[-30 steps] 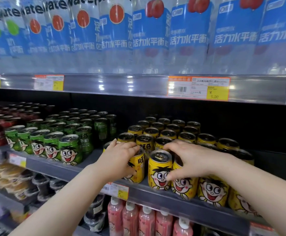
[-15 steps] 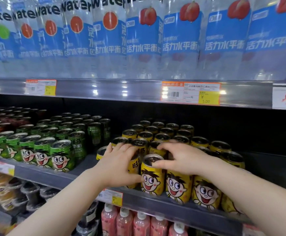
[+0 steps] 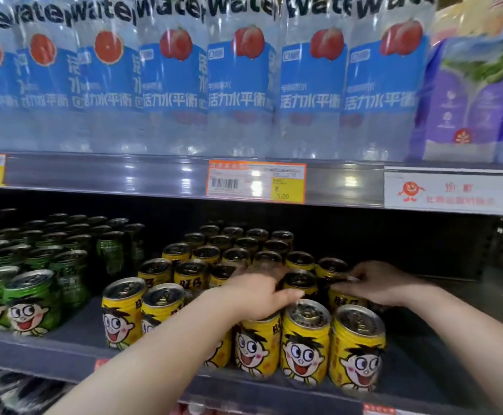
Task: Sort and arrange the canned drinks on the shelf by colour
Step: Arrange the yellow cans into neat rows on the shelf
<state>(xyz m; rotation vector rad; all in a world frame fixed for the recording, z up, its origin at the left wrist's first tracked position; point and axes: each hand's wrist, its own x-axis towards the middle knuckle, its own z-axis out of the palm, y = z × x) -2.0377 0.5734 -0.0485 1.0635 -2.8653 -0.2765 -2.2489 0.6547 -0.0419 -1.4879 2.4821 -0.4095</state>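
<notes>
Grey shop shelf carries upright yellow cans in rows at centre, each with a silver top and a grinning cartoon face. Left hand lies palm-down over a front can; its grip is unclear. Right hand, apart from it, curls its fingers round a second-row can. Green cans stand to the left. Above, a price tag reads 5.00 and bottles read "water".

bright overhead light | glare on shelf rail | edges blurred, wide-angle bowed

Forearms forward; left hand palm-down grips front yellow can; right hand pinches rear yellow can.
</notes>
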